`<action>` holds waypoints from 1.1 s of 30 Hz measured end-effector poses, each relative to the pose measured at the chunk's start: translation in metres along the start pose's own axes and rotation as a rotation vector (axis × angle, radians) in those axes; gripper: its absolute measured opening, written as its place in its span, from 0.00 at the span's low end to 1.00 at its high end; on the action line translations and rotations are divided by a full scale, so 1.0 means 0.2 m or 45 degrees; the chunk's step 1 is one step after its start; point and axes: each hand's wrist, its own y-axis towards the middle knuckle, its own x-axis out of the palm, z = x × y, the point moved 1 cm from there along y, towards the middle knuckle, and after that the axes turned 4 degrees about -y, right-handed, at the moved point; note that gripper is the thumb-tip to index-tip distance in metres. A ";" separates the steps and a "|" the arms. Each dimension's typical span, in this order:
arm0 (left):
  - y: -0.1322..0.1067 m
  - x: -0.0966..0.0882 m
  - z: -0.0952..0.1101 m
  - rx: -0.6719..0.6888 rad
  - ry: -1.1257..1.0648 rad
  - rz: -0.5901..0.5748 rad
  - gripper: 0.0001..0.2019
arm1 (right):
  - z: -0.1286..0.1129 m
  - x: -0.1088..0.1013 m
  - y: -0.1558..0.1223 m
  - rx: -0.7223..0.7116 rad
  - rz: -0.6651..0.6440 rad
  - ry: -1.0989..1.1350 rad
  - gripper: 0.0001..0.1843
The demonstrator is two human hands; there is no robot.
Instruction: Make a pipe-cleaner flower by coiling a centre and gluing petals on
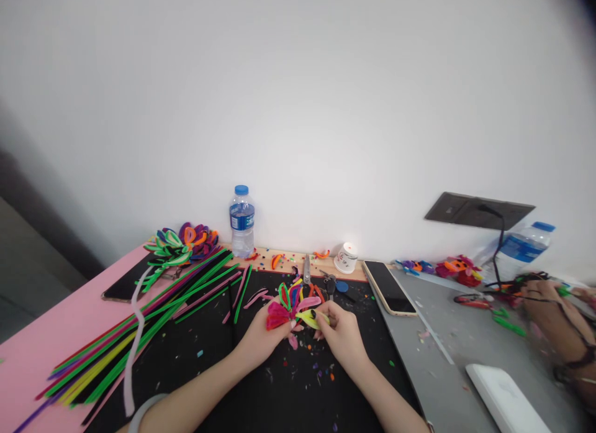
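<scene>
My left hand (263, 333) is closed on a pipe-cleaner flower (288, 302) with pink, green, blue and yellow looped petals, held just above the black mat (209, 377). My right hand (342, 330) pinches a yellow-green petal loop (313, 320) at the flower's right side. Both hands meet over the middle of the mat, near its far edge.
A bundle of long pipe cleaners (139, 333) lies left on the mat. Finished flowers (184, 243), a water bottle (241, 220), scissors (307, 269), a white cup (346, 258) and a phone (388, 287) sit behind. Another person's hand (542, 293) works at the right.
</scene>
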 end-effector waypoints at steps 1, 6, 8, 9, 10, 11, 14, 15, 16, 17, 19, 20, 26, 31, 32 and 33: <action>0.00 0.00 0.00 -0.002 0.004 0.019 0.22 | -0.01 0.00 0.00 0.004 -0.016 0.007 0.09; 0.00 -0.01 0.01 0.009 0.010 0.060 0.24 | -0.02 0.01 -0.01 0.045 -0.117 0.071 0.06; 0.00 -0.01 0.02 0.006 0.009 0.051 0.24 | -0.02 0.00 -0.01 0.026 -0.142 0.040 0.06; 0.00 0.00 0.02 0.008 0.008 0.047 0.24 | -0.02 0.00 -0.01 0.010 -0.149 0.012 0.07; 0.00 0.00 0.02 0.013 0.008 0.040 0.24 | -0.02 0.00 -0.01 -0.011 -0.152 -0.018 0.08; 0.00 0.00 0.03 0.019 0.007 0.035 0.23 | -0.02 0.00 -0.01 -0.035 -0.152 -0.046 0.09; -0.01 0.01 0.03 0.037 -0.001 0.013 0.22 | -0.03 0.00 -0.01 -0.092 -0.148 -0.111 0.10; -0.01 0.01 0.02 0.038 -0.004 0.006 0.21 | -0.03 0.00 -0.01 -0.102 -0.144 -0.129 0.10; -0.01 0.01 0.02 0.035 -0.008 -0.002 0.21 | -0.03 0.00 -0.01 -0.110 -0.143 -0.148 0.11; -0.01 0.01 0.02 0.030 -0.015 -0.009 0.21 | -0.03 0.00 -0.01 -0.121 -0.140 -0.169 0.11; -0.01 0.01 0.02 0.014 -0.031 -0.029 0.20 | -0.03 0.00 -0.01 -0.158 -0.135 -0.205 0.13; -0.01 0.01 0.02 0.009 -0.039 -0.039 0.20 | -0.03 0.00 -0.01 -0.179 -0.136 -0.220 0.13; -0.01 0.01 0.01 -0.006 -0.038 -0.063 0.17 | -0.05 0.00 -0.01 -0.227 -0.137 -0.270 0.16; 0.00 0.01 0.00 -0.001 -0.040 -0.080 0.17 | -0.06 0.00 -0.02 -0.239 -0.140 -0.283 0.17; 0.00 0.01 0.00 -0.001 -0.041 -0.078 0.17 | -0.06 0.00 -0.02 -0.240 -0.137 -0.283 0.17; 0.00 0.01 0.00 -0.004 -0.041 -0.071 0.17 | -0.06 0.00 -0.02 -0.238 -0.131 -0.282 0.16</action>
